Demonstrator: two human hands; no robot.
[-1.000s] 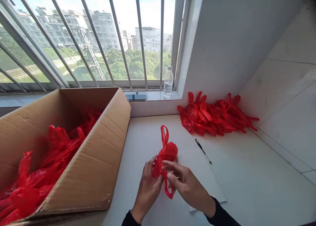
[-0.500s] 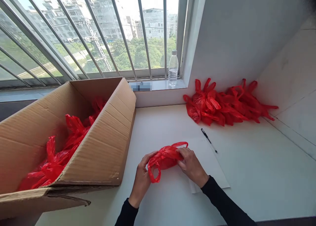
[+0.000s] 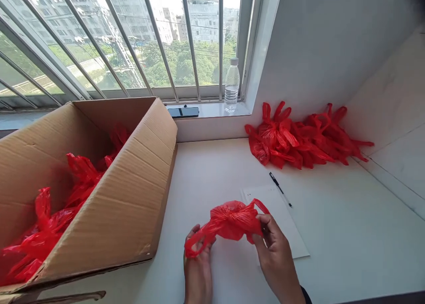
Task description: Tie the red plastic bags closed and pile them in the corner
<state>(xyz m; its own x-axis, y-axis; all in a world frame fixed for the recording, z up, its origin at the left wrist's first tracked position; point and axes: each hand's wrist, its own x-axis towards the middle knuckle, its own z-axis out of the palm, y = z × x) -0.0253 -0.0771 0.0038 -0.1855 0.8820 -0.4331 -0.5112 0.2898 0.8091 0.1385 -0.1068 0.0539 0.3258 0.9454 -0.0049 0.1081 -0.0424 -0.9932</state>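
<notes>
Between my two hands is a knotted red plastic bag [image 3: 232, 220], bulging in the middle, with loop handles at both ends. My right hand [image 3: 274, 246] pinches its right end between thumb and fingers. At the other end, my left hand [image 3: 199, 259] cups the bag from below, fingers curled around it and partly hidden by the loop. What the bag contains cannot be made out. Just behind it lies a white paper sheet [image 3: 282, 220], with a black pen [image 3: 280, 189] across its right edge.
On the left stands an open cardboard box [image 3: 122, 197] holding several red bags [image 3: 79, 175]. A pile of red bags [image 3: 299, 140] lies against the wall at the back right. The windowsill carries a water bottle [image 3: 231, 87] and a phone [image 3: 183, 112].
The bag has turned and moved slightly right and nearer me. My left hand has rolled palm-up under its left loop; my right hand has shifted right and down. The view has shifted a little.
</notes>
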